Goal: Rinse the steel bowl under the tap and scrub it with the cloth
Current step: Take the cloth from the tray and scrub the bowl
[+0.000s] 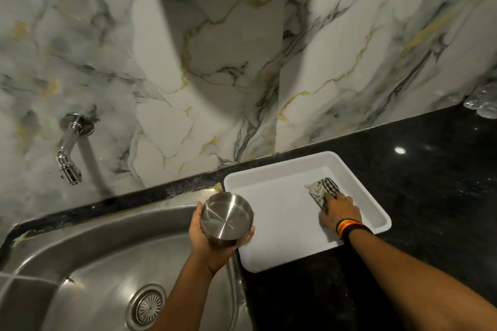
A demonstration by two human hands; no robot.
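Note:
My left hand grips a small round steel bowl from below, holding it over the right rim of the steel sink, its opening turned toward me. My right hand rests inside a white tray on the counter, fingers laid on a checked grey cloth. Whether the fingers have closed around the cloth I cannot tell. A chrome tap sticks out of the marble wall at the left, above the sink, with no water visible from it.
The sink's drain strainer lies at the bottom centre. Black granite counter runs to the right of the sink. Clear glass items stand at the far right edge against the marble wall.

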